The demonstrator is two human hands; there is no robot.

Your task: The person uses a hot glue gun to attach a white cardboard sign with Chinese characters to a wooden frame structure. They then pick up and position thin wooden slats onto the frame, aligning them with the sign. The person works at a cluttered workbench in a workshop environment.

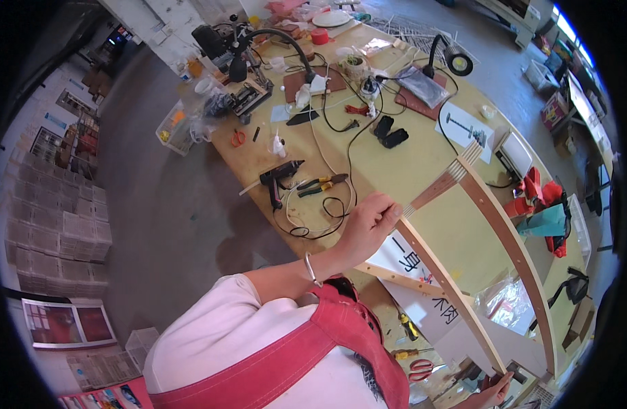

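Note:
A light wooden frame (441, 268) with long curved rails and small holes along them stands before me, tilted. Thin slats (444, 183) join two of its rails at the far end. Closed round the corner where the near rail meets those slats is my left hand (373, 223), with a bracelet on its wrist. At the lower edge, my right hand (494, 393) pinches the near rail's other end; part of that hand is cut off. Beneath the frame lie white printed sheets (432, 310) and crumpled clear plastic (504, 300).
On the table (388, 170) lie a glue gun (279, 178), pliers (321, 184), cables and a black case (391, 132). A drill press (238, 61) and a desk lamp (456, 60) stand farther back. Screwdrivers (410, 354) and red-handled scissors (420, 370) rest near my body.

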